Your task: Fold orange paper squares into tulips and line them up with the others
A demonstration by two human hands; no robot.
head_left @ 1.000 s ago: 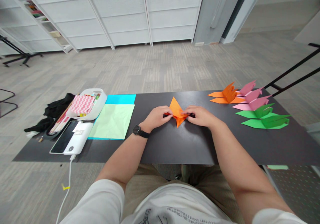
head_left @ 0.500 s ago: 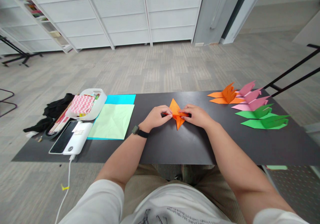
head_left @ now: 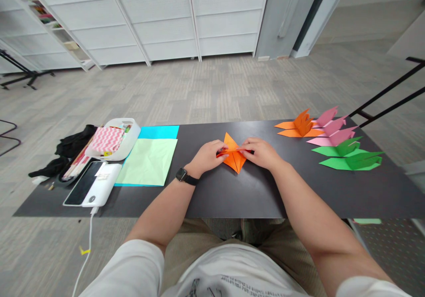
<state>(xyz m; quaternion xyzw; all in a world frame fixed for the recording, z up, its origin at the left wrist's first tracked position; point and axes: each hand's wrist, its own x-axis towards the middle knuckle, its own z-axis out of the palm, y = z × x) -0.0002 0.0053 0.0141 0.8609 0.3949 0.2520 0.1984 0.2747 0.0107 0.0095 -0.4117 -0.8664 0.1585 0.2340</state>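
Observation:
An orange folded origami paper (head_left: 235, 160) lies at the middle of the dark table, one point toward the far edge and a wider point toward me. On its left side my left hand (head_left: 212, 154) pinches a narrow flap between thumb and fingers. Opposite, my right hand (head_left: 258, 151) grips the right flap the same way. The fingertips hide the ends of both flaps. A crease runs down the near half of the paper.
Folded paper birds stand at the right: orange (head_left: 300, 125), pink (head_left: 335, 133) and green (head_left: 352, 155). Light green sheets (head_left: 149, 162) lie over blue paper (head_left: 159, 132) at left. Beyond them are a white basket (head_left: 133, 133), a phone (head_left: 81, 186) and a cabled white power bank (head_left: 102, 185).
The near half of the orange paper has spread wider between my hands, and its crease now shows. Both hands keep hold of the flaps in nearly the same place.

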